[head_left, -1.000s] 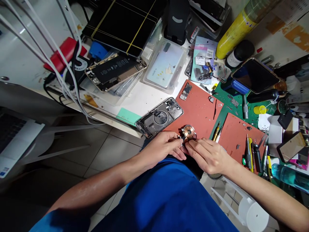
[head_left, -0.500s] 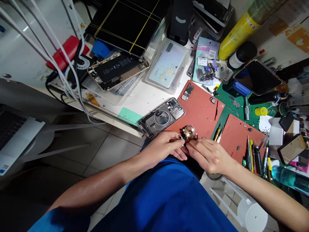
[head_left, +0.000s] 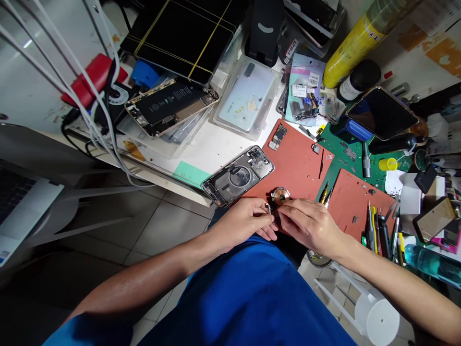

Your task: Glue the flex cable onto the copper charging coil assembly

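Observation:
My left hand and my right hand meet at the near edge of a red work mat. Both pinch a small flex-cable part with a copper charging coil on it. The left fingertips close on a tiny metal end of the part. The right fingers cover its other side, so the coil shows only partly. An opened phone housing lies just left of the coil, its round inner ring facing up.
A second red mat and green mat lie to the right with screwdrivers and tweezers. A small circuit board, an opened phone with battery, a clear case, a yellow can and white cables crowd the bench.
My right hand has slid up and left over the coil, hiding more of it. My left hand holds about the same place.

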The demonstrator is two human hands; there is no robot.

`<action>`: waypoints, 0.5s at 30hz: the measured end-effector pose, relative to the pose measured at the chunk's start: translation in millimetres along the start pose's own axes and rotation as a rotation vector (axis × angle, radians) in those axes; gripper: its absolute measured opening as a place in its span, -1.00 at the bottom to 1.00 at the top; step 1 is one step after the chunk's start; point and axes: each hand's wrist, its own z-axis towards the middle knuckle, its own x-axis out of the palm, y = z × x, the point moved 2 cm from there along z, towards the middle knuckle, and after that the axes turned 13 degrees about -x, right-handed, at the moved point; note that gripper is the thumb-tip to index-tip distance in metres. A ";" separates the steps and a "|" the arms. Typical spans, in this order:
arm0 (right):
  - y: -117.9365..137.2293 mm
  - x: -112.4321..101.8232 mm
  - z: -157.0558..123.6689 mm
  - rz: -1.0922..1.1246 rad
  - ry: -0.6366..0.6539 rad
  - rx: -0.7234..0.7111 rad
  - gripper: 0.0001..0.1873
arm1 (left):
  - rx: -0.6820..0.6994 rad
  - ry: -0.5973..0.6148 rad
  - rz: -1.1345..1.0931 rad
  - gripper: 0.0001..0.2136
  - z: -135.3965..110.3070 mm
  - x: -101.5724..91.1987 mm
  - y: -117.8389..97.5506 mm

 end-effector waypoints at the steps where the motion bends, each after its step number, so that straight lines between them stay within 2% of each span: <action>1: -0.8 -0.6 1.2 -0.010 -0.004 0.011 -0.89 | -0.003 -0.004 0.001 -0.90 -0.6 0.0 -0.6; 8: -9.1 -2.3 7.4 -0.031 -0.019 0.134 -0.86 | -0.024 -0.036 0.011 -0.84 -1.1 0.2 -0.7; 15: -11.1 -9.4 10.1 0.053 -0.080 0.352 -0.84 | -0.034 -0.052 -0.007 -0.75 -1.7 -0.5 -1.6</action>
